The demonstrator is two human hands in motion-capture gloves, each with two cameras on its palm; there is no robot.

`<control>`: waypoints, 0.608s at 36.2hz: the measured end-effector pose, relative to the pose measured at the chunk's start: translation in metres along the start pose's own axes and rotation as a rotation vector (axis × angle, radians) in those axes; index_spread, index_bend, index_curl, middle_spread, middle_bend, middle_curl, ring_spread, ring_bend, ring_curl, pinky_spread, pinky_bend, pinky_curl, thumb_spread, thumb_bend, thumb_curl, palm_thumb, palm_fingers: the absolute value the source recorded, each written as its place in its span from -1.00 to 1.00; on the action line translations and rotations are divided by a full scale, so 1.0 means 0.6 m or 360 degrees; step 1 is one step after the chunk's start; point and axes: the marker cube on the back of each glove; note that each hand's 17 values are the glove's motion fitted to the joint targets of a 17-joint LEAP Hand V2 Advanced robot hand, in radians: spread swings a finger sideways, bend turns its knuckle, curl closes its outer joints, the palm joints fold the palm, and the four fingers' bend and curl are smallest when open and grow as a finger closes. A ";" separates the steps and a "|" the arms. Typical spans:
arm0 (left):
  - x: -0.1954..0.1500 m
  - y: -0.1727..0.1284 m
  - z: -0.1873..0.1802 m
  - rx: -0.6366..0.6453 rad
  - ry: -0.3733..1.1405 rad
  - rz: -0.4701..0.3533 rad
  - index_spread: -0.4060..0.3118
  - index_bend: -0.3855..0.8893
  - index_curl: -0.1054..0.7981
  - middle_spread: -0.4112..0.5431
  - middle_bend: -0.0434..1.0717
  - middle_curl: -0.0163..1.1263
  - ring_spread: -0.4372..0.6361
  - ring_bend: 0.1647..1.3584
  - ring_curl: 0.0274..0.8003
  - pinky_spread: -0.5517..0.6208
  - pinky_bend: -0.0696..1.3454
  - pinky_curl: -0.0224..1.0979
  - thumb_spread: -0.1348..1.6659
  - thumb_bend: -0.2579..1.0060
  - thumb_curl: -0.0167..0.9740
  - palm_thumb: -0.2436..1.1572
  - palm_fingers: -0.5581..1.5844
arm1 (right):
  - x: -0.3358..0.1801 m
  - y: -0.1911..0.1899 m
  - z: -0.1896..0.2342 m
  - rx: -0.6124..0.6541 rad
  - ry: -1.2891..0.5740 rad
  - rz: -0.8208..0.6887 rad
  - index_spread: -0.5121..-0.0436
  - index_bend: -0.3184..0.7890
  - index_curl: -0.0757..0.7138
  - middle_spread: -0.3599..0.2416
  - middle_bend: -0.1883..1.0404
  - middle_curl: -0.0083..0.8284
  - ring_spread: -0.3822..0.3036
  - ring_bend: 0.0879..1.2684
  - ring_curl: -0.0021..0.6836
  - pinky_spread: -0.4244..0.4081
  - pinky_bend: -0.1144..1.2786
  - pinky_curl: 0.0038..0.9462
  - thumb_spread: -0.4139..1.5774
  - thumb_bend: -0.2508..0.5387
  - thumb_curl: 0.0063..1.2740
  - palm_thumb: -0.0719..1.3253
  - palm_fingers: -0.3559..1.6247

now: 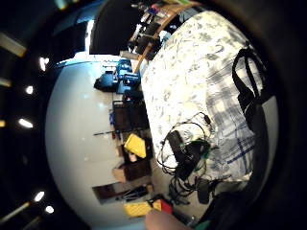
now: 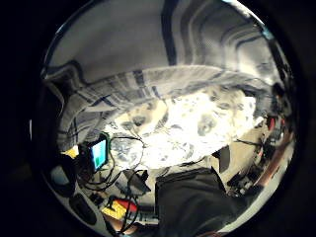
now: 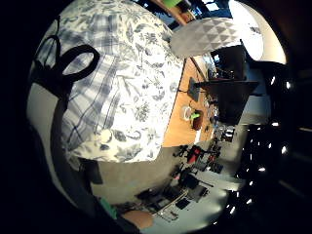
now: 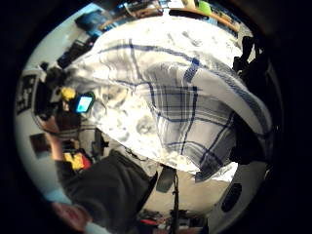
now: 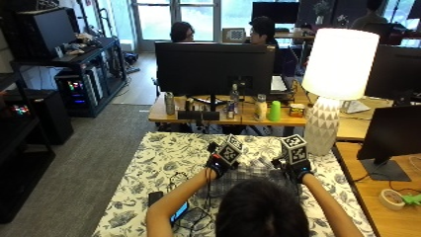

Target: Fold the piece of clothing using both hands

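— Office desks and monitors fill the background in the outside view. What sits up front?

— A table (image 5: 141,182) under a floral cloth, with a white lamp (image 5: 334,84) beside it. The left hand (image 5: 219,165) and right hand (image 5: 297,168) are raised side by side over a plaid garment (image 5: 253,173); the person's head hides most of it. A phone (image 5: 179,212) with a lit screen lies by the left forearm among cables.

— Do the palm views add anything?

— The left thumb side view shows the plaid garment (image 2: 148,59) lifted close to the palm, above the floral cloth. The left little finger side view shows it hanging off the glove over the table, so that hand's fingers are closed on the cloth.

— And the right?

— The right thumb side view has the fabric (image 4: 195,97) draped from that hand, edge raised; the right little finger side view shows it hanging over the table too. Those fingers pinch the cloth as well.

— Any writing?

— None I can read.
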 end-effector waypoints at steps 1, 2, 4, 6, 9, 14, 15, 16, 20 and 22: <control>-0.007 -0.009 -0.002 -0.0074 -0.0044 -0.0094 -0.63 -0.10 0.30 -0.77 -0.16 0.11 -0.82 -0.06 0.21 -0.71 -0.01 -0.11 0.89 -0.37 -0.80 -0.24 0.61 | -0.003 -0.015 -0.006 -0.0039 0.0018 0.0023 0.07 -0.18 0.04 -0.45 -0.14 0.14 -0.59 -0.09 0.32 -0.76 0.07 -0.15 0.37 -0.26 -0.19 0.77 0.60; -0.012 -0.016 -0.002 -0.0165 -0.0068 -0.0175 -0.63 -0.10 0.30 -0.77 -0.16 0.11 -0.82 -0.06 0.21 -0.71 -0.03 -0.11 0.89 -0.37 -0.80 -0.24 0.61 | -0.007 -0.026 -0.013 -0.0073 0.0051 0.0049 0.07 -0.17 0.05 -0.45 -0.14 0.15 -0.59 -0.09 0.33 -0.76 0.05 -0.15 0.38 -0.26 -0.19 0.78 0.60; -0.008 -0.028 0.004 -0.0374 -0.0011 -0.0185 -0.64 -0.09 0.32 -0.77 -0.17 0.12 -0.82 -0.07 0.21 -0.70 -0.06 -0.12 0.89 -0.37 -0.80 -0.24 0.61 | -0.020 -0.038 -0.028 -0.0117 0.0143 0.0101 0.07 -0.17 0.05 -0.45 -0.12 0.16 -0.59 -0.10 0.33 -0.76 0.03 -0.16 0.39 -0.26 -0.19 0.78 0.60; 0.011 -0.052 0.021 -0.0508 0.0131 -0.0044 -0.64 -0.10 0.33 -0.77 -0.18 0.13 -0.82 -0.07 0.21 -0.70 -0.08 -0.12 0.89 -0.37 -0.80 -0.25 0.61 | -0.032 -0.050 -0.029 -0.0163 0.0214 0.0124 0.07 -0.17 0.06 -0.45 -0.12 0.16 -0.59 -0.09 0.33 -0.76 0.01 -0.17 0.40 -0.27 -0.19 0.79 0.59; 0.036 -0.091 0.054 -0.0646 0.0282 0.0087 -0.65 -0.10 0.35 -0.77 -0.19 0.14 -0.82 -0.07 0.21 -0.69 -0.11 -0.13 0.90 -0.37 -0.80 -0.26 0.61 | -0.048 -0.079 0.004 -0.0273 0.0215 0.0090 0.05 -0.19 0.06 -0.44 -0.10 0.18 -0.60 -0.10 0.33 -0.76 -0.03 -0.19 0.43 -0.27 -0.19 0.81 0.58; 0.049 -0.128 0.108 -0.0876 0.0255 0.0064 -0.64 -0.11 0.37 -0.77 -0.21 0.16 -0.82 -0.07 0.22 -0.68 -0.19 -0.15 0.90 -0.37 -0.80 -0.26 0.60 | -0.049 -0.137 0.088 -0.0491 0.0091 0.0145 0.02 -0.26 0.01 -0.44 -0.06 0.21 -0.60 -0.10 0.33 -0.75 -0.05 -0.19 0.45 -0.28 -0.20 0.83 0.55; 0.045 -0.135 0.117 -0.0884 0.0225 0.0023 -0.64 -0.11 0.38 -0.77 -0.22 0.16 -0.82 -0.08 0.22 -0.67 -0.19 -0.15 0.90 -0.37 -0.80 -0.26 0.59 | -0.040 -0.141 0.095 -0.0469 0.0096 0.0229 0.02 -0.28 0.00 -0.44 -0.05 0.21 -0.61 -0.10 0.33 -0.74 -0.05 -0.19 0.46 -0.29 -0.20 0.82 0.54; 0.041 -0.144 0.123 -0.0854 0.0217 -0.0014 -0.64 -0.12 0.38 -0.77 -0.22 0.17 -0.81 -0.10 0.21 -0.67 -0.21 -0.15 0.90 -0.37 -0.80 -0.26 0.58 | -0.032 -0.139 0.094 -0.0385 0.0095 0.0304 0.01 -0.31 -0.03 -0.44 -0.05 0.21 -0.60 -0.11 0.33 -0.73 -0.04 -0.19 0.46 -0.31 -0.20 0.81 0.52; 0.028 -0.185 0.127 -0.0505 0.0354 -0.0104 -0.46 -0.39 0.24 -0.64 -0.70 0.04 -0.78 -0.01 0.26 -0.59 -0.14 -0.12 0.94 -0.34 -0.80 -0.24 0.21 | -0.011 -0.123 0.070 0.0099 -0.0074 0.0399 -0.04 -0.35 -0.11 -0.36 -0.22 0.14 -0.51 -0.17 0.29 -0.56 0.00 -0.18 0.54 -0.45 -0.25 0.67 0.30; 0.027 -0.186 0.121 -0.0430 0.0423 -0.0082 -0.39 -0.35 0.22 -0.58 -0.69 0.09 -0.77 0.05 0.33 -0.57 -0.08 -0.07 0.95 -0.31 -0.79 -0.22 0.16 | -0.003 -0.112 0.069 0.0110 -0.0156 0.0434 -0.05 -0.32 -0.11 -0.33 -0.24 0.14 -0.45 -0.19 0.32 -0.48 0.00 -0.15 0.58 -0.45 -0.27 0.62 0.24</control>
